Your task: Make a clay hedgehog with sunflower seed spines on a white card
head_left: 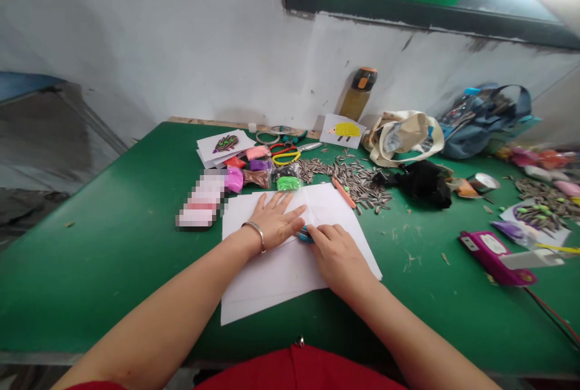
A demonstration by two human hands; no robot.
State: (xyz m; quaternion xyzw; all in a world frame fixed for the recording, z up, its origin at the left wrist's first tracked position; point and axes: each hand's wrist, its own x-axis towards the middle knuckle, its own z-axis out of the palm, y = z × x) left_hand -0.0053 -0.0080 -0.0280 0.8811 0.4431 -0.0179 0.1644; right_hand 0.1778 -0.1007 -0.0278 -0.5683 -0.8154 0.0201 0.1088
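White paper sheets [272,281] lie in a loose stack on the green table in front of me. My left hand [274,221], with a silver bangle at the wrist, presses flat on the top sheet with its fingers spread. Close beside its thumb, my right hand [338,254] is closed around a small blue tool [305,233] resting on the paper. Most of that tool is hidden by the fingers, so its exact kind does not show.
Beyond the paper are a green clay packet [289,183], yellow-handled scissors [286,157], sunflower seeds [357,182] and an orange stick [344,192]. A blurred-out pink object [202,200] lies left. Rightward are a black bag [426,183] and a magenta glue-gun-like device [496,257]. A bottle [356,97] stands behind.
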